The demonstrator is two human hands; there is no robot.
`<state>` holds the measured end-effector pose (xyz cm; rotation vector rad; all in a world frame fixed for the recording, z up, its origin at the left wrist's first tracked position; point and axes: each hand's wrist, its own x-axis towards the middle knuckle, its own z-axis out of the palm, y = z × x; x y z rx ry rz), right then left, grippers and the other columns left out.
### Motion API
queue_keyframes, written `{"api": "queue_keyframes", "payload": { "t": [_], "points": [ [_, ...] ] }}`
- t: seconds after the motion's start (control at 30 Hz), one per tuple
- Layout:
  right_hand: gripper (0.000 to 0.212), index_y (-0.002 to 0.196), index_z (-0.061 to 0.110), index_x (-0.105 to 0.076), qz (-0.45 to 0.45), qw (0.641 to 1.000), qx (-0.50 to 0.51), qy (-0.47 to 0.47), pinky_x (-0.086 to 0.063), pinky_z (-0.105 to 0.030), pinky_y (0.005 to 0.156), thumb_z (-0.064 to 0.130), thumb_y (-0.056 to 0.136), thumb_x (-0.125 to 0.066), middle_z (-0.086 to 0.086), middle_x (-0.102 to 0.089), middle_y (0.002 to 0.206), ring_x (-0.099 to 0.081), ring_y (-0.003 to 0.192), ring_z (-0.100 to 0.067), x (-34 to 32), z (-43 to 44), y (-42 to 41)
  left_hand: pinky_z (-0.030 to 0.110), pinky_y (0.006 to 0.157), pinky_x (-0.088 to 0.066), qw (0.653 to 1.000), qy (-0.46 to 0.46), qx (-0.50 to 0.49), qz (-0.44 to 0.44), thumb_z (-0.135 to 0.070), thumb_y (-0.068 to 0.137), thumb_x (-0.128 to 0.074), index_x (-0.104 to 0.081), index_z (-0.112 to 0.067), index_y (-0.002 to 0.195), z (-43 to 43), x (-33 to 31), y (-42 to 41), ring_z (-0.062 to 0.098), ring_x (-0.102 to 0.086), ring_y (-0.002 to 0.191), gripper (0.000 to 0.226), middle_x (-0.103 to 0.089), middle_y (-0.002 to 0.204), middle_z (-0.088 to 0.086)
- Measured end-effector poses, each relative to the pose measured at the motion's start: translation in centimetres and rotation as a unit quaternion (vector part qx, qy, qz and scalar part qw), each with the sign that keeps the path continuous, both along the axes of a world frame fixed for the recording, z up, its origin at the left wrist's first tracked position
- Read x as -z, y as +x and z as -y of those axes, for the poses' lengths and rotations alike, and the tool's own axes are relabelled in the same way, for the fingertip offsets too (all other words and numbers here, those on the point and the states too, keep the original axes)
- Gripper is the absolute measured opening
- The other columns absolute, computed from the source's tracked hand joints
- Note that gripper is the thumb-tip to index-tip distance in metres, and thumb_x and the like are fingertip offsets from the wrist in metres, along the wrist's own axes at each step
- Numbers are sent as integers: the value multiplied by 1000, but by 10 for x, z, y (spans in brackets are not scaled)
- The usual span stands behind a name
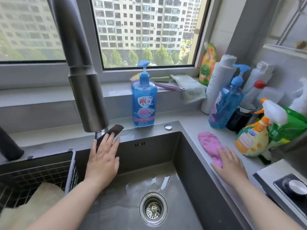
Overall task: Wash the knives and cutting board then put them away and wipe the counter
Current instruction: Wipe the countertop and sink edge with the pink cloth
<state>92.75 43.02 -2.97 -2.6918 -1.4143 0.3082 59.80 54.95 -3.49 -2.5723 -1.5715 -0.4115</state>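
- Left hand [103, 161]: extended over the sink [157, 155], fingers straight and slightly spread; the fingertips rest on the dark lever [117, 128] at the base of the faucet [83, 72]. It grips nothing.
- Right hand [230, 165]: laid flat, palm down and fingers spread, on the near end of a pink cloth [208, 143]; the fingers are not curled round it.
- Pink cloth: lies on the counter [192, 123] just right of the sink rim, its far end pointing toward the bottles.
- Counter: grey; it runs behind and to the right of the sink, with some water pooled near the lever.
- Sink: dark metal, wet on the bottom, with a round strainer [153, 209] in the drain.
- Soap bottle [144, 100]: blue, with a pump, upright on the counter behind the sink.
- Right rear corner: a second blue pump bottle [226, 105], a yellow spray bottle [254, 138] and several other containers stand close together.
- Windowsill [116, 90]: holds a brush [166, 85] and a pale green cloth [191, 88] that hangs over its edge.
- Wire basket [33, 171]: set at the left of the sink, with something pale and soft [33, 201] inside.
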Motion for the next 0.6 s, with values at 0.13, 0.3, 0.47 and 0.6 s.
{"api": "queue_keyframes", "payload": {
  "t": [0.13, 0.3, 0.47, 0.6],
  "points": [
    [56, 148, 22, -3, 1, 1000, -4, 2, -6, -31, 117, 30, 99, -28, -3, 0, 158, -3, 146, -20, 14, -29, 10, 20, 113, 1, 992, 34, 56, 106, -25, 75, -41, -57, -3, 115, -9, -20, 15, 25, -37, 119, 49, -58, 122, 22],
    [55, 148, 21, 0, -6, 1000, -20, 6, -3, -33, 117, 30, 100, -24, -5, 5, 158, 1, 146, -20, 17, -67, 23, 33, 114, -6, 963, 16, 41, 268, -10, 87, -55, -47, -9, 131, -42, -71, 92, 22, -37, 133, 46, -47, 138, 7],
    [55, 148, 24, -6, -29, 999, -46, 5, -2, -32, 117, 34, 99, -28, -3, 7, 158, 4, 146, -18, 22, -80, 37, 37, 114, -19, 897, -87, -84, 425, -20, 89, -55, -28, -15, 143, -115, -107, 134, 23, -31, 134, 60, -37, 146, 6],
    [51, 137, 22, -32, -29, 998, -55, 8, -23, -30, 111, 47, 93, -38, -2, -24, 151, -22, 139, -19, 21, -89, 48, 24, 91, -38, 811, -246, -9, 531, -11, 85, -62, -21, -13, 145, -163, -117, 137, 21, -45, 124, 73, -41, 142, 11]
  ]
}}
